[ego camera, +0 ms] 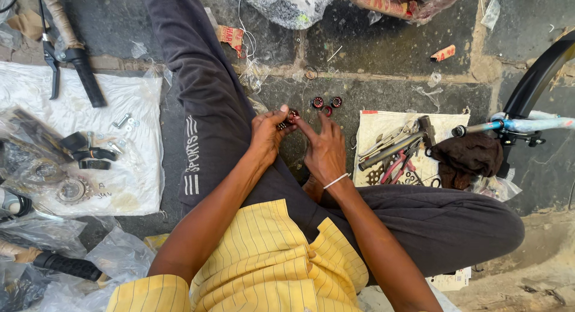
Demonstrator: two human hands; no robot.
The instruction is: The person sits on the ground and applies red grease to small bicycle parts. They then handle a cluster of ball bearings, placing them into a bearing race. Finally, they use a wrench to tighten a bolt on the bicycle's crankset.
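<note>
- On the stone floor (383, 54), a seated person works between the knees, one leg stretched forward.
- Left hand (268, 134): closed, pinching a small dark round part (288, 119) between thumb and fingertips.
- Right hand (323, 149): fingers loosely extended, forefinger touching the same part; it grips nothing that I can see.
- Three similar small red-and-black round parts (327, 104) lie on the floor just beyond the fingertips.
- White sack (374, 129) to the right carries a hammer (396, 145), pliers and a dark rag (466, 156).
- White cloth (129, 168) to the left holds a sprocket (72, 190), bolts and black fittings; detail is too small to confirm.
</note>
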